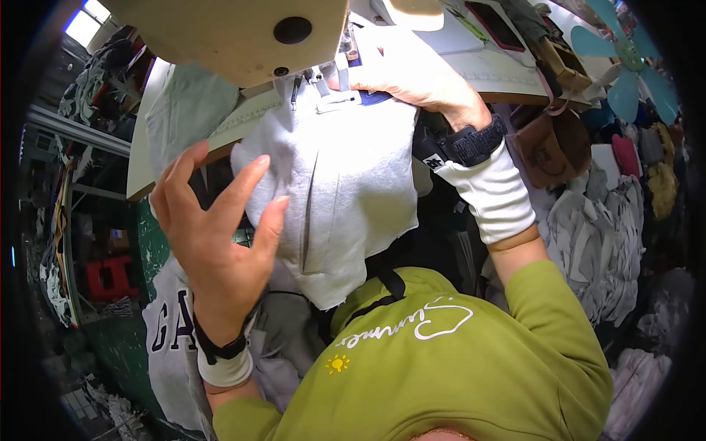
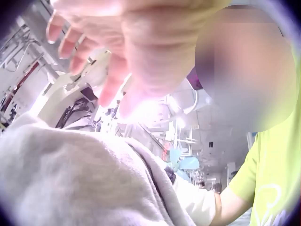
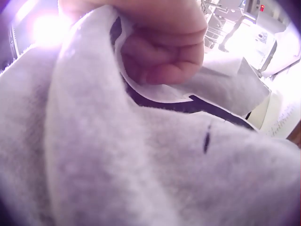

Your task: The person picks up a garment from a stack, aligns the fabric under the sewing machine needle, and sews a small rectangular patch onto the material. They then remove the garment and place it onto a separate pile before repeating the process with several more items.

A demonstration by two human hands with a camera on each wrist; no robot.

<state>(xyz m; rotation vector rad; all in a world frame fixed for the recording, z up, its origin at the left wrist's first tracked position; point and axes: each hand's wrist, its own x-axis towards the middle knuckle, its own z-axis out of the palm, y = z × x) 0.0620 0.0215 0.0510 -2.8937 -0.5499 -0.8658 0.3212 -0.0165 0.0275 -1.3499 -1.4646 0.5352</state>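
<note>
Cloth (image 1: 368, 184), light grey and soft, hangs between the fingers of the two hands, its upper edge at the presser foot (image 1: 323, 87) of a sewing machine (image 1: 235, 33). The right hand (image 1: 423, 73) grasps it: in the right wrist view the fingers (image 3: 171, 73) are curled at its folded edge, where a dark blue strip (image 3: 164, 104) runs beside and below them. A short dark mark (image 3: 207, 140) shows on the cloth, below those fingers in the same view. A long narrow fold (image 1: 312, 213) runs down the hanging part, between the fingers of the left and right hands.

The left hand (image 1: 220, 239) is raised at the near left of the cloth, its fingers spread, slightly bent and released, holding nothing; in the left wrist view they are above the cloth and apart from it.

Beyond the right fingers a phone (image 1: 496, 26) lies on the table (image 1: 507, 84). Beyond the left fingertips, another grey piece (image 1: 193, 106) lies on the table's left part. A grey garment with dark letters (image 1: 173, 356) is below the left fingers, toward the person. Well to the right of the right fingers are a turquoise fan (image 1: 627, 55) and a heap of grey fabric (image 1: 599, 242).
</note>
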